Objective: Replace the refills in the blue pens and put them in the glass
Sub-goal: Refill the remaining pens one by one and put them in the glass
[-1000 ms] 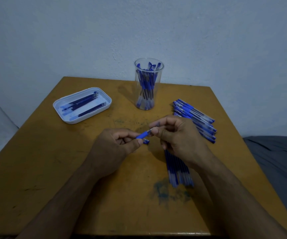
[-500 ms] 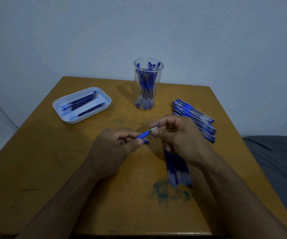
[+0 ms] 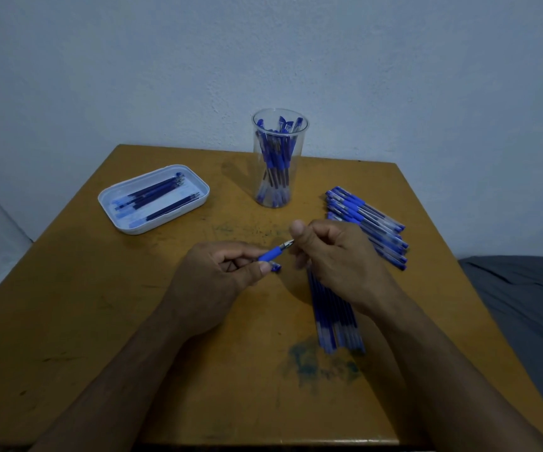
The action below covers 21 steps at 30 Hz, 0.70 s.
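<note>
My left hand [image 3: 213, 282] grips a blue pen [image 3: 271, 254] by its barrel, and the blue grip and metal tip stick out to the right. A small blue cap [image 3: 275, 267] shows just below my left thumb. My right hand [image 3: 335, 259] pinches the pen's metal tip with curled fingers. A clear glass [image 3: 278, 158] at the back centre holds several blue pens. A row of blue pens [image 3: 366, 223] lies at the right. A bundle of refills [image 3: 335, 318] lies under my right wrist.
A white tray [image 3: 107, 200] at the back left holds several dark blue refills. The wooden table [image 3: 100, 321] has a blue ink stain [image 3: 319, 363] near the front. A wall stands close behind the table. Grey fabric [image 3: 524, 305] lies off the right edge.
My right hand's fingers have shifted slightly at the pen tip, with the thumb now raised. My left hand and the pen stay in place.
</note>
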Available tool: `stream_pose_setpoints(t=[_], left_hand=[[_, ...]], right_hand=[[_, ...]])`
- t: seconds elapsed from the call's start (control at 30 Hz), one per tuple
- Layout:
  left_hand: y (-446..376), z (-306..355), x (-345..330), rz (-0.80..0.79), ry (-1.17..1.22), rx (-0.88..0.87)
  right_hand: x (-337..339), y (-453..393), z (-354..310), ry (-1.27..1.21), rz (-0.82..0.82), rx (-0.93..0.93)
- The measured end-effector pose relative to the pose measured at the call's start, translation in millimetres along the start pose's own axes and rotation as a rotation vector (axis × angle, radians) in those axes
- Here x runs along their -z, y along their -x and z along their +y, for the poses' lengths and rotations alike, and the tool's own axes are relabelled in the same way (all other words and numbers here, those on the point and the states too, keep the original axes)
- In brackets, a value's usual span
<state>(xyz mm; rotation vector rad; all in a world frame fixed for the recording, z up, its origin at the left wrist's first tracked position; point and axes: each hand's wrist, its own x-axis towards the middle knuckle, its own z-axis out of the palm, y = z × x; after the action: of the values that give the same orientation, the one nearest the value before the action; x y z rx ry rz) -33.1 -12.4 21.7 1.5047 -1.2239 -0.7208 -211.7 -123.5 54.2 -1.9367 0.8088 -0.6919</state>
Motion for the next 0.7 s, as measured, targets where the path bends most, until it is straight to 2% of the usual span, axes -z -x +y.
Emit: stream_pose_setpoints(t=[0.13,0.3,0.47,0.7], left_hand=[[-0.7,-2.1,0.1,0.001,-0.013,-0.016],[-1.7,-4.0,-1.5,0.011,-0.036,-0.018],[-2.1,-4.9,0.2,0.022,-0.043,-0.027],[-0.6,-7.2,-2.7,0.069,-0.203,-0.164]], right_hand=[[3.4,-0.4,-0.5,-0.157,-0.081,-0.023],[-0.1,-1.5,3.0,0.03,0.008,0.007],[4.7,-0.1,0.1,-0.135,-0.081,-0.022],[4.9,-1.1,2.2,-0.052,-0.083,-0.053]])
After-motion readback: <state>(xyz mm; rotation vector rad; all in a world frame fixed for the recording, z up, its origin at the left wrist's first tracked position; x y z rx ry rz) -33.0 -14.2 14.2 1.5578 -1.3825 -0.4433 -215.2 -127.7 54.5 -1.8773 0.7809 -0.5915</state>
